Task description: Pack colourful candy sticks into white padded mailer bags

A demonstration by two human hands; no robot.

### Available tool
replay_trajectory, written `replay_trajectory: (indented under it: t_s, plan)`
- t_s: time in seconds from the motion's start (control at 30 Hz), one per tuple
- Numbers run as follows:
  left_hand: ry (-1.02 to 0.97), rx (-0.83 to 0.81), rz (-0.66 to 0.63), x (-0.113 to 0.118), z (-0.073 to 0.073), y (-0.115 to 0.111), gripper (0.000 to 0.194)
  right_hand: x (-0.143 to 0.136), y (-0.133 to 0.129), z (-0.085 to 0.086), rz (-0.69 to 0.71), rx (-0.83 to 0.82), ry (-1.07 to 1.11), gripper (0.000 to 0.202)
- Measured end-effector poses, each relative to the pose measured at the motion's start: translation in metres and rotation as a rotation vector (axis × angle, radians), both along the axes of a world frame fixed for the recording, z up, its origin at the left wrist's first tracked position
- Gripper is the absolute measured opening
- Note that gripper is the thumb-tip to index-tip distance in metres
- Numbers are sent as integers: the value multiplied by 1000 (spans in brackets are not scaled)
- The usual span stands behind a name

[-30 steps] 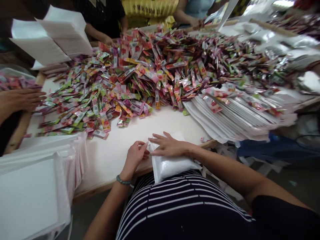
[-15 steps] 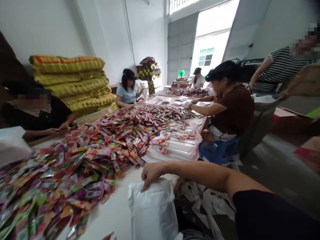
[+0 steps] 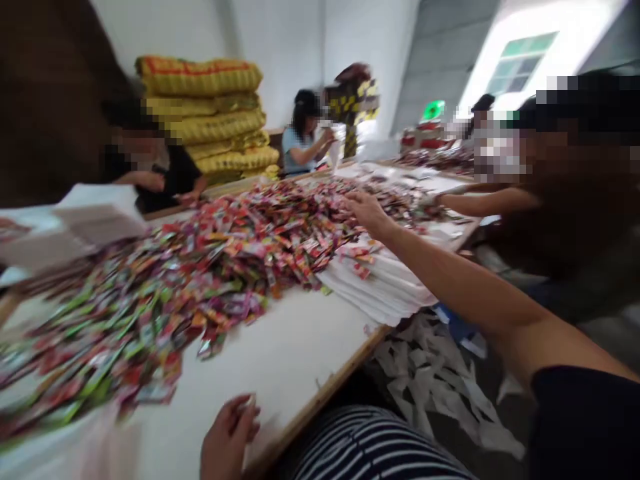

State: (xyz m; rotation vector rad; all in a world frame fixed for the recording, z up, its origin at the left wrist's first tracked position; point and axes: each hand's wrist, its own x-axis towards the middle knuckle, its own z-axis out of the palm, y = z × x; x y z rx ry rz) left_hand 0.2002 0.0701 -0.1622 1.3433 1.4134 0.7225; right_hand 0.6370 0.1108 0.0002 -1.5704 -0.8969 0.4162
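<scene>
My right hand (image 3: 369, 212) stretches out over the heap of small colourful sachets (image 3: 240, 253). Its fingers point forward and apart at the heap's surface, with nothing visible in them. Below the forearm lies a stack of flat white plastic bags (image 3: 385, 280) with a few sachets on top. My left hand (image 3: 230, 430) is low over the table's near edge, its fingers curled closed. A small pale spot shows at the fingertips, too small to name. A blurred whitish plastic bag (image 3: 85, 447) lies at the lower left.
A wooden-edged white table (image 3: 240, 353) bears the heap. Co-workers sit around it; one person (image 3: 575, 200) is close on the right. White packaging (image 3: 100, 213) stands at the left. Yellow sacks (image 3: 215, 120) are stacked behind. White scraps (image 3: 440, 380) cover the floor beside the table.
My right hand has let go of the filled white bag and reached forward to the sachet heap. My left hand has come into view. The view has swung, and the stack of bags appears nearer the middle.
</scene>
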Motion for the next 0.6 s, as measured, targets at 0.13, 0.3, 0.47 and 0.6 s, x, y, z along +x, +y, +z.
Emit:
replay_trajectory:
  t_s: [0.13, 0.3, 0.47, 0.6]
  plan:
    - [244, 133, -33, -1, 7, 11, 45, -113, 18, -91, 529, -188, -164, 25]
    - [799, 446, 244, -25, 22, 59, 45, -233, 49, -149, 759, -215, -423, 24]
    - [1055, 363, 47, -27, 23, 122, 52, -303, 91, -168, 863, -97, -807, 23]
    - [997, 364, -232, -5, 6, 129, 41, -299, 84, -190, 907, -105, -961, 25]
